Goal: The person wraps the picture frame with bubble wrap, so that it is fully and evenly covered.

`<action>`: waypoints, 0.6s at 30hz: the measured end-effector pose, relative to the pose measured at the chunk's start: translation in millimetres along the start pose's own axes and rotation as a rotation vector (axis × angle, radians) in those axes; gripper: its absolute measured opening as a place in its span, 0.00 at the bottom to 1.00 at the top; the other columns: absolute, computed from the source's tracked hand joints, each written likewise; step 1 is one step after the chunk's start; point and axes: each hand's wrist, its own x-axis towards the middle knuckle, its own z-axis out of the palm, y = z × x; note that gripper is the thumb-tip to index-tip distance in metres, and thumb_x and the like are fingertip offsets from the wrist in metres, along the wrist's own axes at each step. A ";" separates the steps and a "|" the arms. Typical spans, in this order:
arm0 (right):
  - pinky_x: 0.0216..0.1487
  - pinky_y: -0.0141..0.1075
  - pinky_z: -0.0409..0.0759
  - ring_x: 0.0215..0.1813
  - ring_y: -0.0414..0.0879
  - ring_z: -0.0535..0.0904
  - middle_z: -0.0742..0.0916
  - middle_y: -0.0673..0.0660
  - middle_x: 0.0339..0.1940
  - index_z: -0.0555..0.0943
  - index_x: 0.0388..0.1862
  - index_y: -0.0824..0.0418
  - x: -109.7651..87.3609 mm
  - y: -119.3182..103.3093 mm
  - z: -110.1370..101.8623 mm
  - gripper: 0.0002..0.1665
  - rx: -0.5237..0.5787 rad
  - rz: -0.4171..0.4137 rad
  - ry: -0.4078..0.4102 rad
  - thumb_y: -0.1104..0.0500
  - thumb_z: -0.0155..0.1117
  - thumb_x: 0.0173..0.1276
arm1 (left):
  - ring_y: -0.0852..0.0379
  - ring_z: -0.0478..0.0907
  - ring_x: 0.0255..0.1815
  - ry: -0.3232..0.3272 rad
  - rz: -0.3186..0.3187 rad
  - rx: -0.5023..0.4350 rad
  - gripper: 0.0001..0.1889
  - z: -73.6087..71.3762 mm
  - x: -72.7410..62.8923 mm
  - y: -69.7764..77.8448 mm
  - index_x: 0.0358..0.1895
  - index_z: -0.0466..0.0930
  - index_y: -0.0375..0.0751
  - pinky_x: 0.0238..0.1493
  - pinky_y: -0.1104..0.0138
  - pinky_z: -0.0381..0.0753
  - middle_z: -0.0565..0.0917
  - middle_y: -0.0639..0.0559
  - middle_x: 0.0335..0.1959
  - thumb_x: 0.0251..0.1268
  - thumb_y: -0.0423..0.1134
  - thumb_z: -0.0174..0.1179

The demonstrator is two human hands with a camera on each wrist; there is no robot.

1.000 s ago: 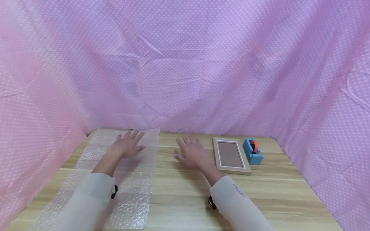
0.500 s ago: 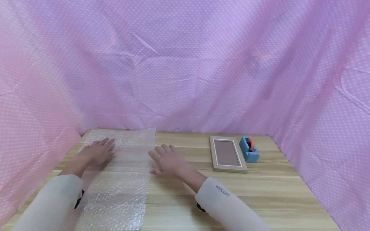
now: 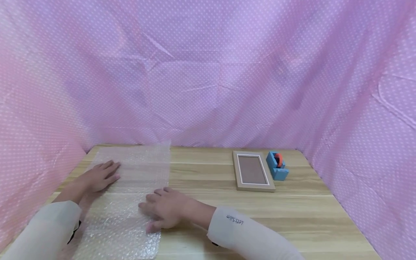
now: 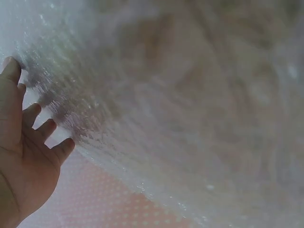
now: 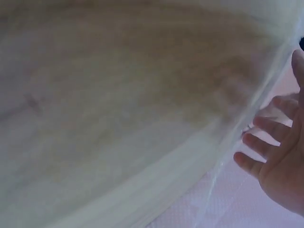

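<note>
Counter (image 3: 201, 171): wood, under the bubble wrap (image 3: 126, 195) and reaching well to its right.
Bubble wrap: lies along the counter; it could probably wrinkle or skid if a palm drags sideways, being light with nothing visible weighting its far end.
Picture frame (image 3: 253, 170): well right of the bubble wrap.
Right grip (image 3: 167, 207): wide, holding nothing, over the bubble wrap's right edge; contact unclear.
Left grip (image 3: 99, 177): wide, holding nothing, at the bubble wrap's left side.
Tape dispenser (image 3: 274, 169): right of the bubble wrap, farther than the picture frame.
</note>
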 end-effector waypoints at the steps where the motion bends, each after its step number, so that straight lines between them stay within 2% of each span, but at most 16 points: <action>1: 0.81 0.44 0.55 0.82 0.46 0.55 0.61 0.45 0.83 0.50 0.85 0.36 0.8 -1.5 0.6 0.49 0.004 -0.019 -0.013 0.19 0.36 0.70 | 0.15 0.56 0.69 -0.002 0.001 0.000 0.34 -0.5 -0.4 0.0 0.74 0.63 0.27 0.64 0.26 0.61 0.59 0.18 0.72 0.82 0.54 0.48; 6: 0.80 0.40 0.57 0.81 0.45 0.56 0.61 0.47 0.83 0.51 0.85 0.36 1.2 -4.9 5.8 0.49 -0.025 -0.062 -0.024 0.18 0.36 0.70 | 0.15 0.58 0.69 -0.003 0.006 0.015 0.34 -3.0 -2.3 3.8 0.74 0.65 0.29 0.62 0.27 0.63 0.60 0.18 0.72 0.81 0.55 0.49; 11: 0.79 0.40 0.58 0.81 0.45 0.56 0.62 0.47 0.82 0.51 0.84 0.35 -3.9 -5.2 8.7 0.49 -0.050 -0.055 -0.015 0.18 0.35 0.69 | 0.16 0.58 0.69 -0.002 0.016 0.012 0.33 -3.8 0.7 10.3 0.74 0.65 0.30 0.63 0.26 0.62 0.60 0.18 0.73 0.81 0.55 0.49; 18: 0.74 0.41 0.67 0.78 0.44 0.61 0.66 0.47 0.79 0.53 0.83 0.36 -17.7 -7.4 7.9 0.50 -0.095 -0.043 -0.010 0.17 0.34 0.68 | 0.17 0.57 0.71 -0.007 0.038 0.004 0.34 -2.2 8.4 23.1 0.76 0.64 0.32 0.64 0.27 0.61 0.59 0.19 0.74 0.81 0.56 0.48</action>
